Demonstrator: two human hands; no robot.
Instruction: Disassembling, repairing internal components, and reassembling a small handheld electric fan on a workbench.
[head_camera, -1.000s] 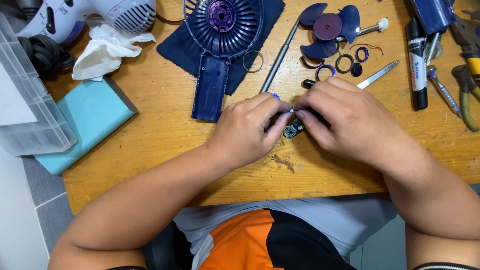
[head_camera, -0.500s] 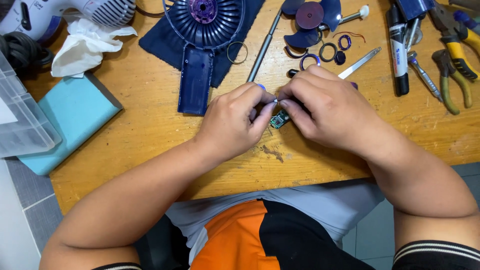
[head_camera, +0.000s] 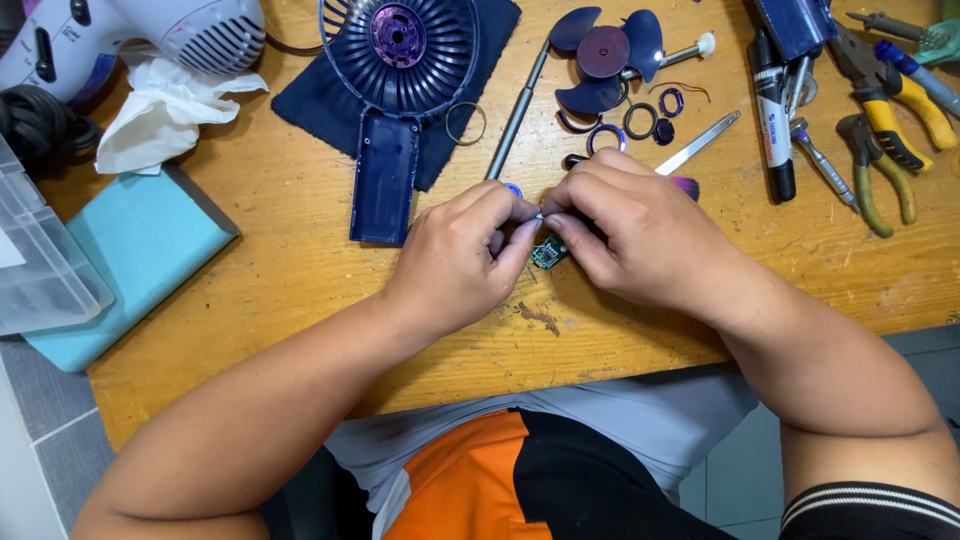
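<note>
Over a wooden bench (head_camera: 300, 270), the left hand (head_camera: 455, 265) and right hand (head_camera: 640, 235) meet, fingers pinched narrow, apparently holding a small green circuit board (head_camera: 547, 253) between them.

Centre of frame: the left hand (head_camera: 460, 262) and right hand (head_camera: 640, 235) meet fingertip to fingertip over a small circuit board (head_camera: 546, 254), blocking that spot.
Lower centre: bare wooden tabletop (head_camera: 300, 290) between the forearms and the near edge.
Upper centre: fan housing (head_camera: 395, 70) on a dark cloth, screwdriver (head_camera: 515, 115), fan blade (head_camera: 600, 55) and loose rings crowd the way.
Upper right: marker (head_camera: 772, 110) and pliers (head_camera: 875, 170) lie close together; open wood below them.
Left: teal box (head_camera: 135, 250), clear plastic case (head_camera: 40, 270), tissue (head_camera: 160, 110), hair dryer (head_camera: 140, 40).
</note>
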